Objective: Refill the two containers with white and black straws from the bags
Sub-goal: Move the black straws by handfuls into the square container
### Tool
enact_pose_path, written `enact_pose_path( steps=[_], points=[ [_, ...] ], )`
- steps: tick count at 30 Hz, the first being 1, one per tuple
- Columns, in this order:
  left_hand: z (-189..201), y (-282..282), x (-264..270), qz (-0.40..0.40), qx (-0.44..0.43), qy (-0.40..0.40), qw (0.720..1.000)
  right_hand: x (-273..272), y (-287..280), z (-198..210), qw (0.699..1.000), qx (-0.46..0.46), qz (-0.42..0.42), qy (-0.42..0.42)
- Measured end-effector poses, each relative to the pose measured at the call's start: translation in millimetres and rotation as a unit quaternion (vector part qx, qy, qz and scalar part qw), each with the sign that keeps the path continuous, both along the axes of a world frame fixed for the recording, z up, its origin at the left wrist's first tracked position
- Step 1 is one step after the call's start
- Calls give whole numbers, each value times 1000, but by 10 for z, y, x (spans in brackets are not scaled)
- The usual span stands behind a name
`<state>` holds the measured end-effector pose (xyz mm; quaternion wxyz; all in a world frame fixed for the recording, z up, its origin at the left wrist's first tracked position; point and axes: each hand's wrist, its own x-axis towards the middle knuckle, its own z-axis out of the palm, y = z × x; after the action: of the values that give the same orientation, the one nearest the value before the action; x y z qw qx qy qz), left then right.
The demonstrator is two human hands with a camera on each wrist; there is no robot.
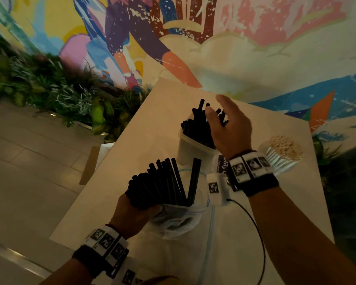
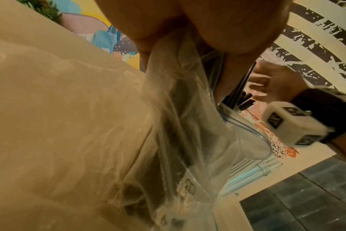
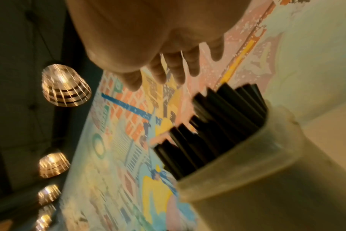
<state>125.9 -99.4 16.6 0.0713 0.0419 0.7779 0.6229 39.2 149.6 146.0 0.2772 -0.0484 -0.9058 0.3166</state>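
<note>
My left hand (image 1: pixel 135 211) grips a clear zip bag (image 1: pixel 179 219) by its neck, near the table's front. A bundle of black straws (image 1: pixel 164 182) fans up out of the bag. In the left wrist view the crumpled bag (image 2: pixel 178 109) hangs under my palm. My right hand (image 1: pixel 224 120) hovers with fingers spread just over the black straws (image 1: pixel 195 128) standing in a white container (image 1: pixel 185 151); it holds nothing. The right wrist view shows its straight fingers (image 3: pixel 168 70) above the straws (image 3: pixel 217 125) and the container (image 3: pixel 267 171). A second container of white straws (image 1: pixel 284 153) stands to the right.
The pale table (image 1: pixel 144 124) has its left edge running diagonally, with tiled floor (image 1: pixel 29 161) below. Plants (image 1: pixel 49 85) line the painted wall behind. More clear plastic with a blue zip line (image 1: pixel 211 233) lies flat on the table near me. A black cable (image 1: pixel 259 233) loops from my right wrist.
</note>
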Motion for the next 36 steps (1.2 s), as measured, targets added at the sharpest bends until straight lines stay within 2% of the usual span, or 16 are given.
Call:
enact_pose_path(
  steps=[2, 3, 5, 6, 8, 9, 10, 13, 15, 17, 20, 24, 26, 33, 36],
  points=[
    [-7, 0, 3, -3, -7, 9, 1000, 333, -70, 106, 996, -82, 7, 47],
    [-1, 6, -3, -7, -15, 8, 1000, 510, -104, 117, 995, -96, 21, 21],
    [-11, 18, -9, -7, -29, 12, 999, 802, -146, 32, 987, -93, 57, -117],
    [-17, 24, -10, -6, -35, 15, 999, 902, -149, -62, 972, -55, 65, -218],
    [-41, 23, -21, -15, -41, 27, 999, 1010, -137, -277, 922, 45, 49, -382],
    [-23, 35, -24, -22, -43, 35, 998, 1028, -123, -381, 906, 49, 34, -420],
    [-4, 47, -17, -29, -42, 43, 998, 1026, -121, -447, 902, 22, 20, -430],
    [79, 78, 10, -32, -24, 30, 999, 944, -151, -569, 925, -64, 6, -374],
    [108, 97, 21, -31, 0, 28, 999, 832, -184, -635, 927, -119, 28, -354],
    [117, 116, 32, -46, 3, 41, 998, 722, -231, -682, 908, -185, 63, -370],
    [83, 101, 44, -45, 10, 19, 999, 608, -321, -750, 882, -270, 102, -373],
    [19, 74, 63, -39, 18, 7, 999, 577, -434, -778, 884, -280, 157, -340],
    [29, 77, 67, -44, 14, 11, 999, 582, -477, -777, 876, -289, 176, -345],
    [-8, 85, 59, -35, 18, 10, 999, 692, -474, -791, 861, -322, 199, -338],
    [-2, 81, 60, -35, 12, 12, 999, 753, -432, -817, 871, -335, 176, -312]
  ],
)
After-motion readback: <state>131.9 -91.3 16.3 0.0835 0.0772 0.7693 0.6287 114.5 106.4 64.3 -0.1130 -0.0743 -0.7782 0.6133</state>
